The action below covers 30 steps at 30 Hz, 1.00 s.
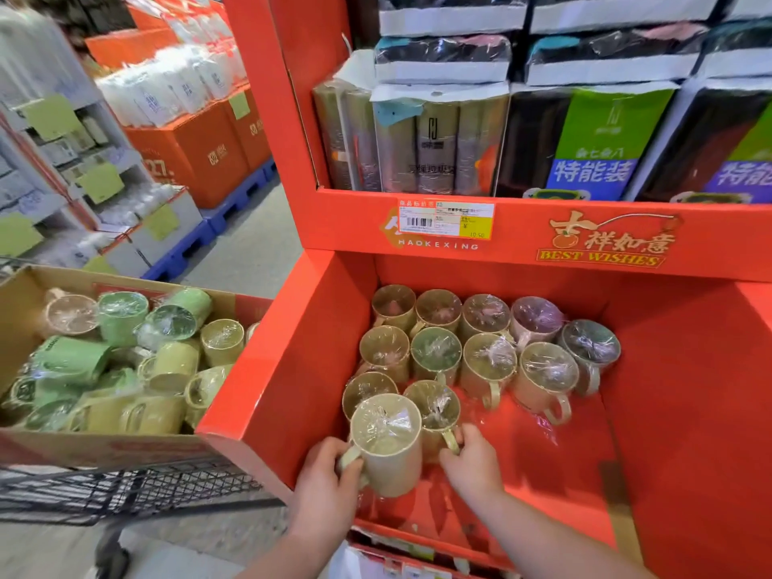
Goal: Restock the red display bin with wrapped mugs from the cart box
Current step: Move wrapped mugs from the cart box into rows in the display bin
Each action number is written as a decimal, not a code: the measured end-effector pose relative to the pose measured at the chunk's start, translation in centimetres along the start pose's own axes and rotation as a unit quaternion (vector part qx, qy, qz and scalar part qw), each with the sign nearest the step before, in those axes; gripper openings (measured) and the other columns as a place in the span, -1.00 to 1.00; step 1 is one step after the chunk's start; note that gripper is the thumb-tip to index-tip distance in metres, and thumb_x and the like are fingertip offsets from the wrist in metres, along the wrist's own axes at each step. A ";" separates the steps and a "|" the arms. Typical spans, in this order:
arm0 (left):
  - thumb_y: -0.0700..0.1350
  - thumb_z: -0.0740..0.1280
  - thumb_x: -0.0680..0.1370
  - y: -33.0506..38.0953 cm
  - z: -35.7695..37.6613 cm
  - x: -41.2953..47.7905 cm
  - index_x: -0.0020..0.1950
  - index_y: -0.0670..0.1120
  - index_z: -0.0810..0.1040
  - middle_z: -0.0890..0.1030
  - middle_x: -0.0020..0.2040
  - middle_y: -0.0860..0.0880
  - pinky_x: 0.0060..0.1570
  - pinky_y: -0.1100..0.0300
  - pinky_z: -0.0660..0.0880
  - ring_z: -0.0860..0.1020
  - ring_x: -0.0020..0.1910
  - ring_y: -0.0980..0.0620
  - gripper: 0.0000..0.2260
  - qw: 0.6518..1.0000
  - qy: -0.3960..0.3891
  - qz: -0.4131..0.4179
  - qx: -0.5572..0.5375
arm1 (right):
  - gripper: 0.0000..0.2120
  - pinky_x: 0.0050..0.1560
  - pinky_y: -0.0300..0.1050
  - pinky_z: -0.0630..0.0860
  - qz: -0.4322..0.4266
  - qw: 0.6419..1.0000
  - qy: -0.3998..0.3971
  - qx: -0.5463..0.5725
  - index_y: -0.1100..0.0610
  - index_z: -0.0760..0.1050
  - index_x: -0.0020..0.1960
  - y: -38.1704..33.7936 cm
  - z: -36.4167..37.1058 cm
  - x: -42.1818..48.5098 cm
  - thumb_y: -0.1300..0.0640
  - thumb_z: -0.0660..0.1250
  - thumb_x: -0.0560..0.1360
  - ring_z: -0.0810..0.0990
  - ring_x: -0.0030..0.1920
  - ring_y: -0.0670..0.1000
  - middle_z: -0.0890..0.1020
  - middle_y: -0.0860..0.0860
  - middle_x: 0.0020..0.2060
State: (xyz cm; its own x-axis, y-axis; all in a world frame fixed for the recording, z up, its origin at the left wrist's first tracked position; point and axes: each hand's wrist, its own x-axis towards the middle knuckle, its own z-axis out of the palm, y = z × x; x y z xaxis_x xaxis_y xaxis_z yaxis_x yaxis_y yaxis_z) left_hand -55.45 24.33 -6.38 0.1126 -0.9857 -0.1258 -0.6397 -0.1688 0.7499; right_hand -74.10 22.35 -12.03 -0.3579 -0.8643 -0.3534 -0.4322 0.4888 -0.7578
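Bin fill: red display bin [292, 369] holds eleven wrapped mugs [488, 361] standing mouth-up in three rough rows, crowded into the back-left part.
Bare space: right side and front floor of the bin show only red card, with room for several more rows.
Mug in hand: cream mug [386, 453], wrapped and upright, is at the front-left of the bin, just beside the front-row mug [434, 407]. It looks raised above its neighbours. Cannot tell whether its base touches the floor.
Left hand: left hand [330, 478] has its fingers curled round the cream mug's handle, grasping it.
Right hand: right hand [474, 463] has its fingers closed on the handle of the front-row mug. Probably steadying or turning it.
Cart box: cardboard cart box [16, 319] sits on the wire cart [125, 491] just left of the bin. It is heaped with green and yellow wrapped mugs [167, 369], many lying on their sides.
Done: judged roughly a third of the bin floor covered, single layer only.
Left: seat the cream mug, then many more trips from the box. Task looks well short of halfway.
Above: shelf of boxed packs [434, 148], not part of this job.
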 end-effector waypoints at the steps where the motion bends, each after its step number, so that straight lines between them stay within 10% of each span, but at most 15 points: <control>1: -0.21 0.31 0.52 0.0 -0.1 0.0 -0.24 0.01 0.43 0.50 -0.16 0.07 -0.24 0.37 0.32 0.46 -0.19 0.25 -0.82 1.000 -0.003 -0.001 0.002 | -0.75 -0.25 -0.19 0.32 0.008 1.000 0.008 0.003 0.03 0.30 -0.26 -0.2 0.2 0.2 0.30 0.30 0.43 0.52 -0.20 0.09 0.51 -0.05 -0.31; 7: -0.17 0.30 0.53 -0.1 0.1 0.2 -0.23 0.06 0.41 0.48 -0.13 0.07 -0.23 0.34 0.32 0.45 -0.19 0.23 -0.81 1.000 -0.022 -0.005 0.016 | -0.80 -0.07 -0.09 0.44 0.058 0.997 0.038 0.039 0.27 0.50 0.06 -0.5 0.9 0.9 0.28 0.33 0.44 0.59 0.02 0.23 0.64 0.23 -0.05; 13: -0.20 0.31 0.52 -0.4 0.1 0.1 -0.25 0.06 0.39 0.47 -0.15 0.09 -0.23 0.39 0.33 0.45 -0.20 0.22 -0.78 1.000 -0.012 -0.001 0.011 | -0.67 -0.25 -0.07 0.33 0.018 0.997 -0.071 -0.019 0.06 0.22 -0.30 -0.8 2.1 2.1 0.23 0.38 0.43 0.48 -0.24 0.07 0.44 -0.02 -0.42; 30: -0.23 0.34 0.49 1.8 1.0 0.3 -0.23 0.00 0.43 0.51 -0.20 0.02 -0.27 0.38 0.31 0.46 -0.20 0.16 -0.82 0.993 -0.027 0.103 -0.041 | -0.93 -0.23 -0.23 0.26 -0.004 0.999 -0.038 -0.030 0.12 0.54 -0.15 0.9 -3.4 1.7 0.20 0.32 0.51 0.49 -0.21 0.00 0.56 0.01 -0.27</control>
State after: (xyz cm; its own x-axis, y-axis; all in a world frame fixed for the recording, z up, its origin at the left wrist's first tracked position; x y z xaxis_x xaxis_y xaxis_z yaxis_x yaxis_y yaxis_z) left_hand -57.31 23.70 -5.71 -0.0577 -0.9983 0.0028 -0.5803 0.0358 0.8136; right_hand -77.94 21.79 -11.45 -0.2920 -0.8732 -0.3901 -0.4838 0.4867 -0.7273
